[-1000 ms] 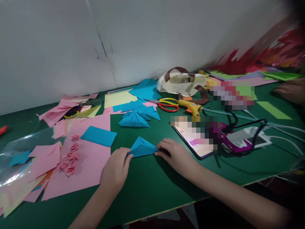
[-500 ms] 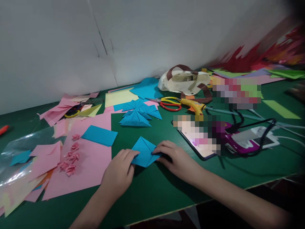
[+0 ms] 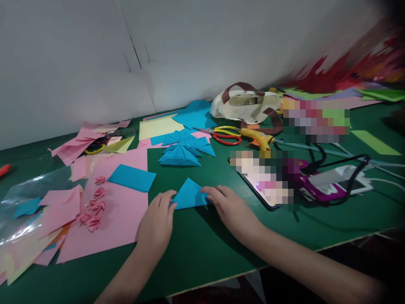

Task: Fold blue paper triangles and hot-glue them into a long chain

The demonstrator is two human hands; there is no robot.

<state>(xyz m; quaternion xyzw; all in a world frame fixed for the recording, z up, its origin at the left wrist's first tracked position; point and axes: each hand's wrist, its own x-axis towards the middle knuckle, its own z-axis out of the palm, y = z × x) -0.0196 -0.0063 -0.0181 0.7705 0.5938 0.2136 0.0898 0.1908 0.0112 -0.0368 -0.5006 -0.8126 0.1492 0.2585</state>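
Note:
A sheet of blue origami paper [image 3: 190, 195], now a triangle with its point away from me, is between my hands on the green table. My left hand [image 3: 158, 217] pinches its left corner between thumb and fingers. At the right corner, my right hand [image 3: 232, 207] grips the paper, its fingertips on top and its thumb hidden. Just beyond lie several folded blue paper pieces [image 3: 182, 154], bunched together. To the left, a folded blue rectangle [image 3: 132, 178] rests on a large pink sheet [image 3: 126, 223], near several small pink paper roses [image 3: 95, 207].
Behind the blue pieces are scissors [image 3: 226, 135] with red and yellow handles and a yellow glue gun [image 3: 259, 139]. A phone [image 3: 253, 181], a purple device [image 3: 322, 185] and cables lie right. A cream bag [image 3: 247, 105] stands by the wall. Clear plastic [image 3: 34, 185] and paper scraps lie left.
The blue paper has gone from a diamond with visible creases to a triangle, its near half folded up. Both hands stay at its side corners.

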